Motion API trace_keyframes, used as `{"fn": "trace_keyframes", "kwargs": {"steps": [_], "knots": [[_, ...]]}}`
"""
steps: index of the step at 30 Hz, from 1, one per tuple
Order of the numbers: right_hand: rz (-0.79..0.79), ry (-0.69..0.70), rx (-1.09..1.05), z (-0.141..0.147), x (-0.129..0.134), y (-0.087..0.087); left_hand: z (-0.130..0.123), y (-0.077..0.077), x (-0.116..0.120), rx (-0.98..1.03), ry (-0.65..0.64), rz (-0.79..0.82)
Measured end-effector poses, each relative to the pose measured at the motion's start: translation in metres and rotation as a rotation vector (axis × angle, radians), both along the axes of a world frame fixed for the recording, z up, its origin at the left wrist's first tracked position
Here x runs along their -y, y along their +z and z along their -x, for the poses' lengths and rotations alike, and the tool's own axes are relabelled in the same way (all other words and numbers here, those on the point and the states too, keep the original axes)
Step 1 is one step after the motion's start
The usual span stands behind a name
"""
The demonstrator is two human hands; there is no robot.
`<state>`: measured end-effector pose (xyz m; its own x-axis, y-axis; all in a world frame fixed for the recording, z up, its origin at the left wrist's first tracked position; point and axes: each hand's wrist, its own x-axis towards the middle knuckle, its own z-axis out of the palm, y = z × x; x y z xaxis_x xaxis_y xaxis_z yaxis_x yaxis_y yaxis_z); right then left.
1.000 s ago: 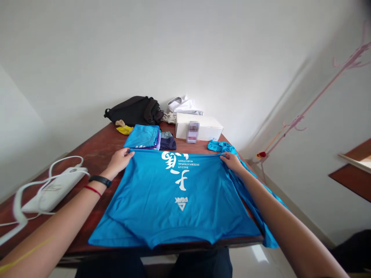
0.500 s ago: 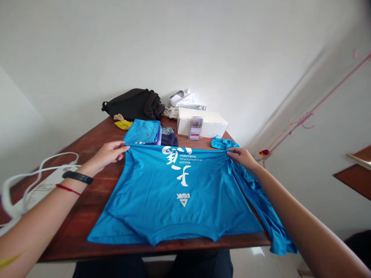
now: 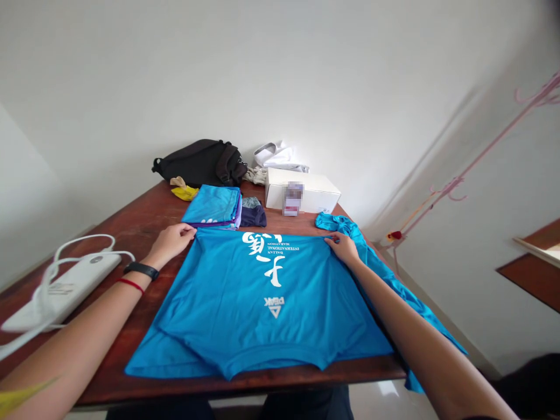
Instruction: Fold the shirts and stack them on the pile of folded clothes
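A soft, thin blue running shirt (image 3: 271, 326) is laid flat on a wooden table (image 3: 135, 233). It is light and may slip, so it is best held by the far edge. The left hand (image 3: 171, 242) and right hand (image 3: 343, 248) are set there, but whether they pinch it cannot be told.

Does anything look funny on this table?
Yes! The blue shirt has a bunched sleeve hanging off the right edge of the table, so it isn't lying flat like the rest of the shirt.
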<state>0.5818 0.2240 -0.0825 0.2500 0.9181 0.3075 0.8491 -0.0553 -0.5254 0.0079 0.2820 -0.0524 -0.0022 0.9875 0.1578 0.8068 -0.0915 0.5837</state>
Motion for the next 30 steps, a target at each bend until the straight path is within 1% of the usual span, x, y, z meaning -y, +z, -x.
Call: {"fn": "trace_keyframes", "kwargs": {"steps": [4,10,15,20,23,25,27,28,30], "knots": [[-0.032,-0.007,0.089,0.007,0.006,-0.008,0.002,-0.004,0.008,-0.021,-0.009,-0.020],[-0.032,-0.034,0.088,0.006,0.005,-0.008,-0.003,-0.004,0.017,-0.076,-0.058,-0.058],[-0.015,-0.050,0.044,0.002,0.003,-0.008,-0.007,0.001,0.022,-0.081,-0.099,-0.059],[-0.011,-0.045,0.010,0.000,0.001,-0.009,-0.010,0.006,0.026,-0.055,-0.128,-0.126],[-0.013,-0.033,-0.020,-0.001,0.001,-0.010,-0.019,0.012,0.032,-0.056,-0.141,-0.197],[-0.011,-0.029,-0.040,-0.001,0.001,-0.010,-0.030,0.018,0.041,-0.058,-0.166,-0.241],[-0.007,-0.034,-0.056,-0.001,0.002,-0.009,-0.045,0.023,0.054,-0.039,-0.231,-0.267],[-0.005,-0.035,-0.063,-0.001,0.003,-0.009,-0.053,0.025,0.062,-0.027,-0.291,-0.271],[0.000,-0.032,-0.071,0.000,0.004,-0.008,-0.071,0.027,0.082,-0.027,-0.458,-0.249]]}}
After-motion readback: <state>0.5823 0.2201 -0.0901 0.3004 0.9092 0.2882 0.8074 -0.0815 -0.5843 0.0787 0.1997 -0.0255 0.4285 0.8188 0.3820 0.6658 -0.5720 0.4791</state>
